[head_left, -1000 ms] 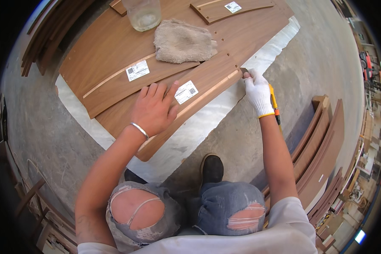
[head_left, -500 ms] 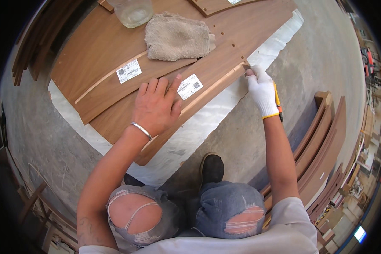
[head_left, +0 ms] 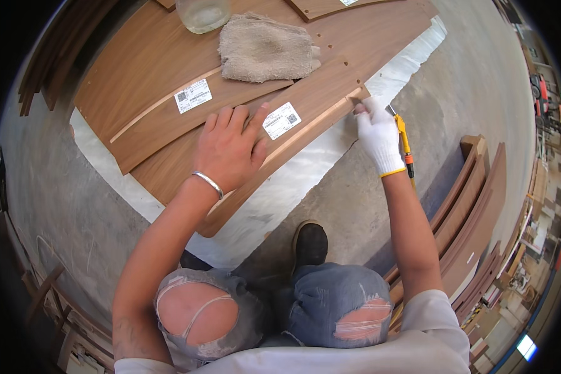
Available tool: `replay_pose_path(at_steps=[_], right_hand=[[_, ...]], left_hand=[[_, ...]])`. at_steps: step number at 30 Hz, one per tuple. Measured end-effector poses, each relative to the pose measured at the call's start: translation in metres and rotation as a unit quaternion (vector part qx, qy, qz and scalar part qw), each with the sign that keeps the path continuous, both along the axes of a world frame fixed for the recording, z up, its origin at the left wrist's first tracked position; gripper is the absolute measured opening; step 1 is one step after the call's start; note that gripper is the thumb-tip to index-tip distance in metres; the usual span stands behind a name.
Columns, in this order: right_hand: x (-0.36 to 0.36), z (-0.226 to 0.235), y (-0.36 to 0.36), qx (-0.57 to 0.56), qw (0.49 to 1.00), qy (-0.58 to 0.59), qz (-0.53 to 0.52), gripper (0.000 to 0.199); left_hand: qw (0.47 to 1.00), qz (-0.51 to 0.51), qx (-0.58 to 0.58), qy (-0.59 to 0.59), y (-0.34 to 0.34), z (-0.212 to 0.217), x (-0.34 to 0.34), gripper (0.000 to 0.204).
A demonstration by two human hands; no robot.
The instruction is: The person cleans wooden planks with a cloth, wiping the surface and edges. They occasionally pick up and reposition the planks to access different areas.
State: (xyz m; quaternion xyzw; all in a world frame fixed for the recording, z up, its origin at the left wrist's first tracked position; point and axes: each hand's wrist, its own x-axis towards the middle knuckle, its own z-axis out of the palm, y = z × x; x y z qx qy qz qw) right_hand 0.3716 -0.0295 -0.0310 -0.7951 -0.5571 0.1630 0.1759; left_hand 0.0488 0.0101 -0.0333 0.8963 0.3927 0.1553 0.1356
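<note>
My bare left hand [head_left: 229, 146], with a silver bangle at the wrist, lies flat on a curved brown wooden board [head_left: 318, 93], its fingers spread beside a white printed label [head_left: 282, 120]. A pale strip [head_left: 305, 132] runs along the board's near edge. At the right end of that edge is my right hand [head_left: 376, 131] in a white knit glove. Its fingers are closed at the strip; a small dark piece shows by the fingertips, too hidden to name. A yellow air blow gun [head_left: 404, 137] lies on the floor just right of the glove.
A folded beige cloth [head_left: 268, 48] and a clear jar [head_left: 203, 14] stand on the boards beyond my left hand. A second labelled board [head_left: 162, 128] lies alongside. White sheeting [head_left: 255, 215] is underneath. Curved wooden pieces [head_left: 474, 206] are stacked on the floor at right.
My right hand has shifted slightly toward me along the board's edge, and more of the blow gun shows beside it. My left hand stays flat on the board.
</note>
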Motion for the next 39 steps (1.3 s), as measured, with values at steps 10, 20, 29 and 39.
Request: replay_pose_path(at_steps=[10, 20, 29, 39], right_hand=[[-0.07, 0.006, -0.036, 0.033, 0.994, -0.017, 0.1, 0.015], [-0.129, 0.008, -0.065, 0.019, 0.981, -0.016, 0.192, 0.009], [-0.125, 0.0, -0.064, 0.051, 0.99, 0.004, 0.13, 0.012], [-0.082, -0.013, -0.053, 0.074, 0.995, 0.003, 0.068, 0.021]], left_hand=[[1.0, 0.01, 0.019, -0.002, -0.002, -0.002, -0.006, 0.06], [0.999, 0.012, 0.031, -0.004, -0.002, -0.002, -0.004, 0.057], [0.998, 0.012, 0.051, -0.017, -0.004, -0.004, -0.006, 0.058], [0.998, 0.017, 0.055, -0.017, -0.004, -0.006, -0.007, 0.06]])
